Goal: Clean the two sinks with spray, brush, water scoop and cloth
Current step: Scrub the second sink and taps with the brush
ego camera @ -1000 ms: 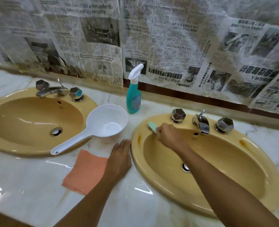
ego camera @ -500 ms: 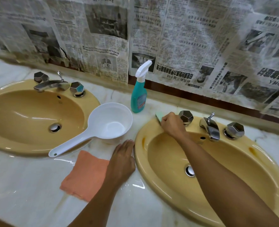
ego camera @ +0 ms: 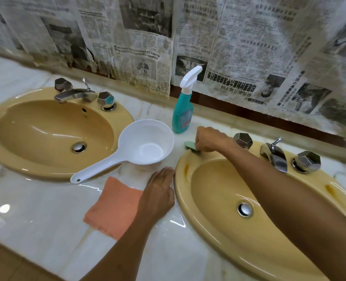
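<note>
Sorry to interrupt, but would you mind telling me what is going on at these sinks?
A person is scrubbing the back left rim of the right-hand yellow sink with a small green brush gripped in the right hand. The left hand rests flat on the marble counter. The white plastic water scoop, orange cloth and teal spray bottle sit unused between the sinks.

My only view comes from the head camera, looking forward and down over the marble counter [ego camera: 46, 224]. It sits close above both sinks, the left sink [ego camera: 12, 159] and right sink [ego camera: 218, 236], and faces the newspaper-covered wall [ego camera: 249, 47] behind.
</note>
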